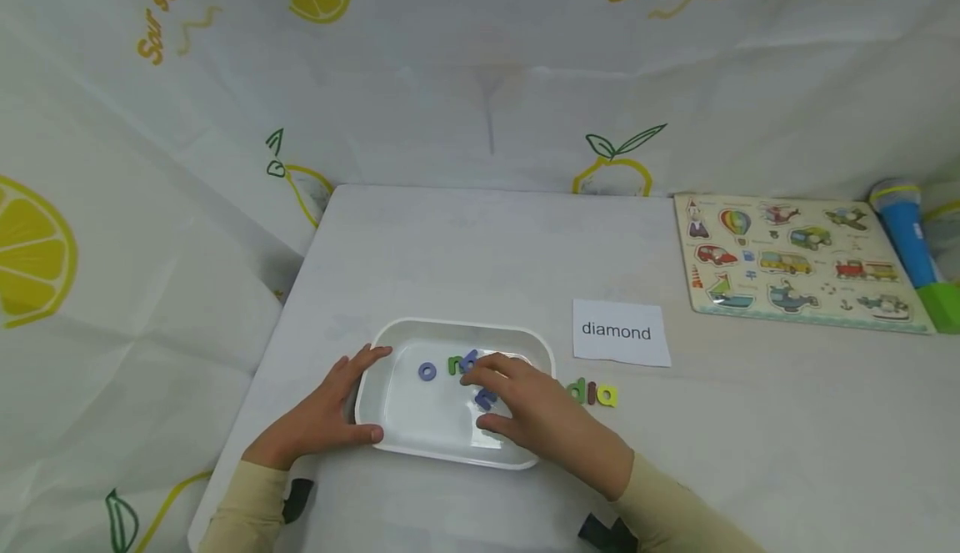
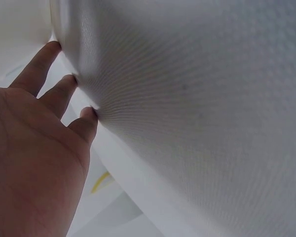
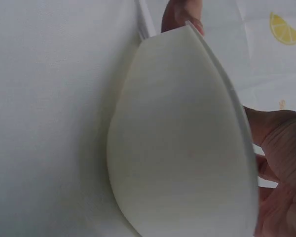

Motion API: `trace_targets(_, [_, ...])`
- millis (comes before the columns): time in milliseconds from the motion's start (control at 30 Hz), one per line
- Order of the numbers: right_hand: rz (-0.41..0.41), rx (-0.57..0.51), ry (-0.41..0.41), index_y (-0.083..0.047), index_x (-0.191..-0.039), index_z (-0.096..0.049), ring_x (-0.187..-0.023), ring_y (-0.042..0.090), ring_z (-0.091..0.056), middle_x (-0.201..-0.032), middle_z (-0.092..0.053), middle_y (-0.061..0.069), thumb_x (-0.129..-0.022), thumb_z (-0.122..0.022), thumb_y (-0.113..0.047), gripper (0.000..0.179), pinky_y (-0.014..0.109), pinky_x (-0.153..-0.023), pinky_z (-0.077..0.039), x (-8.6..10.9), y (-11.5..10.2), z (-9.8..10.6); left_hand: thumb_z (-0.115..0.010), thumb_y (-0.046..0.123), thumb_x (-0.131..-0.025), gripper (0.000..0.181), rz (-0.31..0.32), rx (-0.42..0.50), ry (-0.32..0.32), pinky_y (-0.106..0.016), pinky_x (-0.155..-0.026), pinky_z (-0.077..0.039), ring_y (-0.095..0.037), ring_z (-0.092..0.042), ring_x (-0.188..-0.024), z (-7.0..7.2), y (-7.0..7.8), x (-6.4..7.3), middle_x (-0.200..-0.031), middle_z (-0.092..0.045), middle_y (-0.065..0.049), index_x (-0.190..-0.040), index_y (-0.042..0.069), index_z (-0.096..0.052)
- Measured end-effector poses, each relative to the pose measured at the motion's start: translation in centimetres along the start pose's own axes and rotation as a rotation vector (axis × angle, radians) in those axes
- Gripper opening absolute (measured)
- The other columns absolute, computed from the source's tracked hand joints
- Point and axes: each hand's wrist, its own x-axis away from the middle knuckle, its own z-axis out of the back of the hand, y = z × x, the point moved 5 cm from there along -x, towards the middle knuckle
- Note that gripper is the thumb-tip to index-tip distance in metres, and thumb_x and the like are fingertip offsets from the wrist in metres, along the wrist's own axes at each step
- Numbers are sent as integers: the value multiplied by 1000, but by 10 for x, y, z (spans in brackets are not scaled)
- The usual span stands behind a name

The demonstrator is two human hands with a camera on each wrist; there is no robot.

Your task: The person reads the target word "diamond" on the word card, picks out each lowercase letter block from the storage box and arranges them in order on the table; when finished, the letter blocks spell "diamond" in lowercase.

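Note:
A white tray (image 1: 431, 450) holds several small letters: a blue-purple "o" (image 1: 427, 371), a green letter (image 1: 453, 365) like an "n", a purple letter (image 1: 469, 359) beside it and another purple letter (image 1: 485, 399). My left hand (image 1: 318, 415) rests around the tray's left end, thumb and index finger apart on its rim. In the left wrist view, three outstretched fingers touch a white surface. Over the tray's right half hovers my right hand (image 1: 543, 411), thumb and fingers apart near the purple letters; whether they touch is unclear. Part of the tray is hidden under it.
Right of the tray stand a green "d" (image 1: 576, 390), a reddish "i" (image 1: 592, 393) and a yellow "a" (image 1: 607, 396). Behind them lies a paper card (image 1: 621, 351) reading "diamond". A picture puzzle board (image 1: 806, 290) and blue toy microphone (image 1: 906, 236) lie at the far right.

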Motion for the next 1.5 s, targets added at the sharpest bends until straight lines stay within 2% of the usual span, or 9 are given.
trace_targets(200, [-177,112,-71,-15,-122,-67,-109,25,-64,-123,-64,0,-82,-86,-16,44,42,-78,-59,-11,5,-22,-90,37,-72,104,-43,24,8,-75,-109,-21,-54,-12,-147,0,0,0,-163,-25,-22,-157,36,-30])
trace_targets(300, [-228,174,-94,-13,-122,-67,-105,29,-64,-120,-64,2,-81,-85,-12,44,42,-68,-59,-15,7,-28,-91,36,-71,104,-38,23,14,-75,-109,-22,-54,-12,-147,0,-1,0,-163,-25,-22,-157,37,-31])
trace_targets(400, [-224,236,-85,-11,-118,-68,-97,31,-64,-114,-65,4,-81,-83,-7,41,39,-61,-59,-18,6,-32,-91,37,-71,104,-36,18,18,-76,-109,-22,-54,-12,-147,0,-2,0,-163,-25,-22,-156,37,-31])
trace_targets(567, [-164,291,-47,-8,-114,-69,-88,29,-59,-103,-64,6,-80,-82,-1,38,34,-71,-57,-19,5,-36,-91,38,-70,104,-36,10,19,-76,-110,-20,-55,-11,-147,0,0,-1,-163,-25,-22,-156,36,-32])
trace_targets(767, [-128,267,-45,-9,-109,-71,-87,28,-54,-101,-60,7,-83,-76,6,30,30,-65,-55,-19,0,-39,-90,38,-71,104,-38,14,21,-75,-111,-16,-55,-10,-147,0,1,0,-163,-25,-23,-157,35,-32])
trace_targets(967, [-148,223,-105,-11,-110,-72,-83,23,-63,-101,-62,4,-85,-69,11,34,29,-65,-54,-17,-3,-40,-91,37,-71,104,-31,23,21,-74,-112,-16,-53,-10,-148,0,-1,0,-163,-25,-22,-157,36,-32])
trace_targets(1133, [-136,155,-37,-15,-108,-72,-77,16,-67,-99,-70,-4,-89,-73,0,25,28,-56,-52,-11,-3,-24,-91,39,-71,106,-22,28,15,-75,-111,-18,-52,-9,-149,-2,-4,1,-164,-24,-21,-157,38,-30])
trace_targets(1367, [-114,-31,141,-14,-105,-74,-84,8,-68,-96,-74,-6,-81,-82,1,29,26,-72,-57,10,6,23,-90,39,-71,105,-34,37,18,-74,-112,-15,-50,-9,-149,-1,-4,0,-164,-24,-19,-157,37,-30])
trace_targets(1500, [-163,-82,233,-9,-104,-74,-82,5,-67,-98,-74,-5,-78,-84,6,32,21,-69,-58,30,22,53,-90,37,-71,105,-41,38,15,-71,-114,-11,-48,-11,-150,-1,-2,-1,-164,-25,-19,-157,36,-30])
